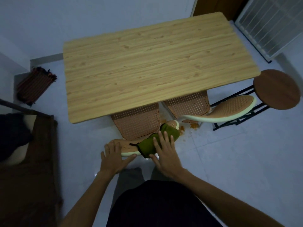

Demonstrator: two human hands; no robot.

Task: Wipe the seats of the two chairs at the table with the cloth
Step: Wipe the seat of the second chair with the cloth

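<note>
Pale floor tiles [229,161] surrounded the wooden counter [147,63]. Both chairs sat tucked under it. His right hand [165,154] pressed flat on the green cloth [147,145] draped over the nearer chair's backrest [124,145]; his left hand [113,156] lay open, gripping the rim. A round stool [277,89] crowded the farther chair [229,108].

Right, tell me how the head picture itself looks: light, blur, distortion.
Head view: dim and bluish overall, the table the brightest surface; bottom of the frame nearly black. Wide-angle bending curves the table edges and stretches the forearms. Slight softness on the left hand and right hand at the green cloth; a small glare spot on the floor between the wrists.
</note>
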